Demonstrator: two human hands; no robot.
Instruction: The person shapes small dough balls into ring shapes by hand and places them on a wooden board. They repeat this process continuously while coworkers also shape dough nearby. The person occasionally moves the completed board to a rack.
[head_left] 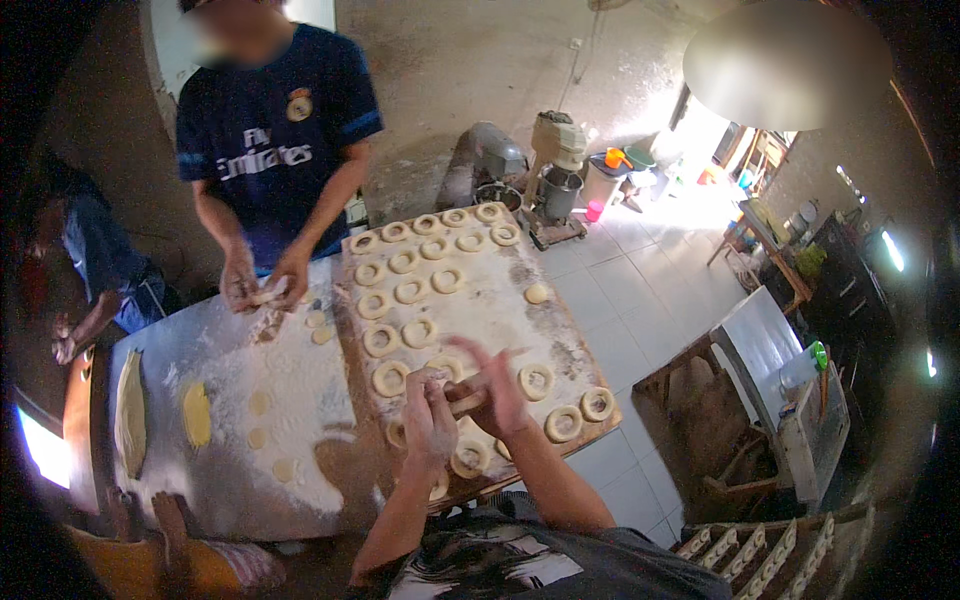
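Cream dough piece (466, 400) is up between the hands, over the near part of the floured board (490, 322). Looks like a ring seen nearly edge-on; hole not readable from this angle. Left hand (431, 410): fingers bunched, pinching the left end. Right hand (507, 395): fingers splayed, motion-blurred, up against the right end; can't tell if it grips too.

Step reads as shaping and evening the ring. To do it well:
- Light, even pressure. Soft dough will likely thin out or tear at the left pinch if the right pulls hard.
- Small turns, so the wall comes out equal all round.
- Left hand looks dusted, which should cut sticking. Dust again if it drags.
- Match the rings (551, 425) on the board: round, open centre, fat wall.

Set-down: lower flat, both sides together, else it probably goes oval. Mid-board, between the ring rows and the lone solid piece (537, 293), has room. Avoid the dark patches (568, 335) toward the right edge; dusting looks thin there. Rings sit close around the hands, so lift over, don't drag.
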